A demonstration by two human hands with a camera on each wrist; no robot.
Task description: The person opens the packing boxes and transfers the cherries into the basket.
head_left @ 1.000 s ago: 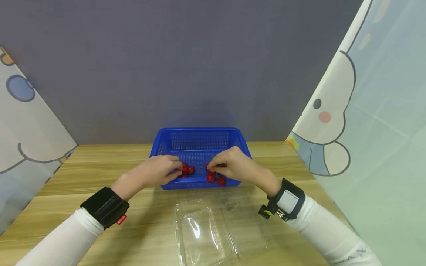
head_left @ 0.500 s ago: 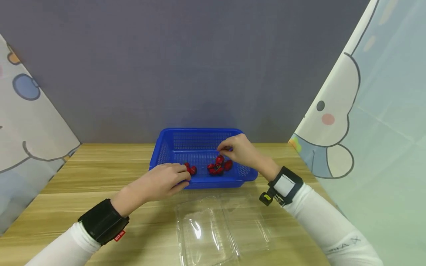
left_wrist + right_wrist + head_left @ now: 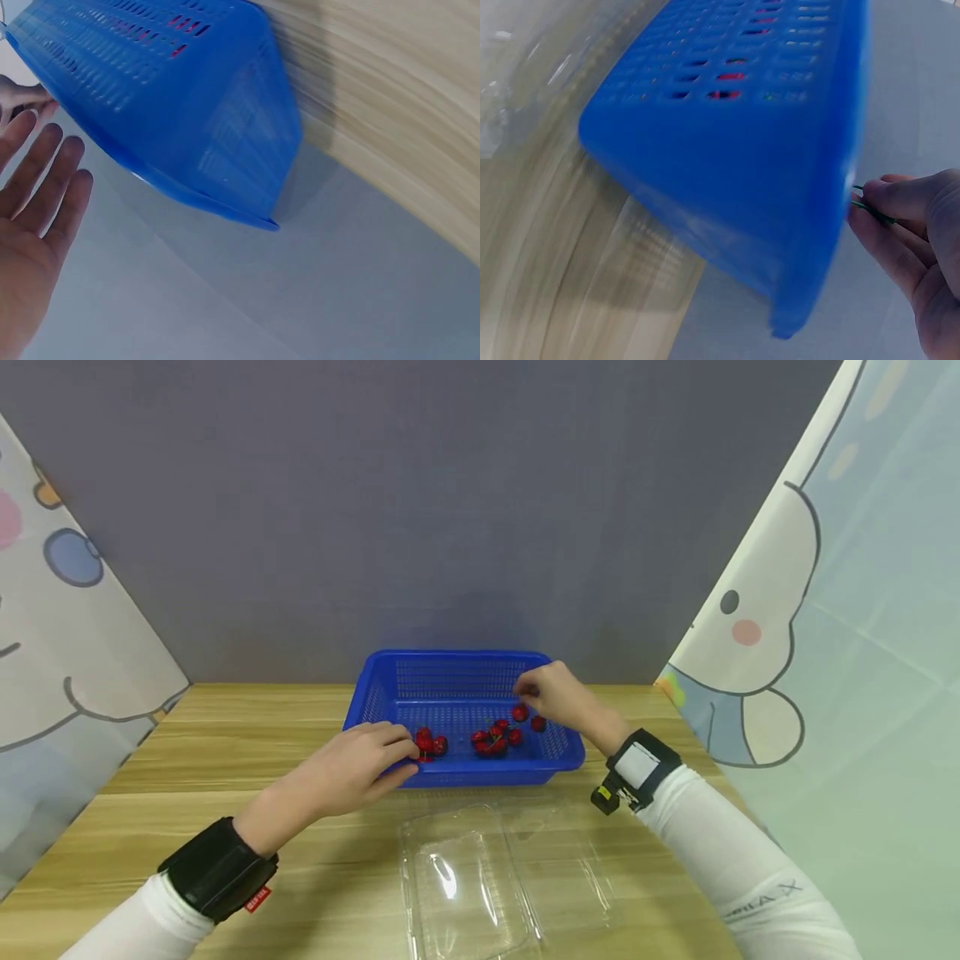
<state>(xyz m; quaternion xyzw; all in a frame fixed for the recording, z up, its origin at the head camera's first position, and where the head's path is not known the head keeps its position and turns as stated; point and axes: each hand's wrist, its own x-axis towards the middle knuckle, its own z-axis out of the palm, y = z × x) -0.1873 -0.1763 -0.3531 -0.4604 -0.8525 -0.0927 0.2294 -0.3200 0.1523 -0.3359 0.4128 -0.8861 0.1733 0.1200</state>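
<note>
A blue plastic basket (image 3: 465, 774) with slotted walls holds several red cherries (image 3: 491, 742) in the middle and more cherries (image 3: 426, 743) at its left. My right hand (image 3: 558, 695) is over the basket's right side, thumb and fingers pinching thin green stems (image 3: 874, 211). Two cherries (image 3: 520, 712) show just below those fingertips in the head view. My left hand (image 3: 367, 764) is at the front left rim, its fingers loosely extended near the left cherries. In the left wrist view that hand's fingers (image 3: 56, 176) are spread, with nothing in them.
In front of the basket lies a clear plastic clamshell box (image 3: 468, 893), opened out flat on the wood-grain table (image 3: 315, 877). A grey panel (image 3: 450, 510) stands behind the basket, and cartoon-printed panels (image 3: 847, 693) stand at both sides.
My right hand has risen and moved right from the middle cherries, with two cherries coming away below it. The left hand has drawn back slightly, then stayed near the left rim.
</note>
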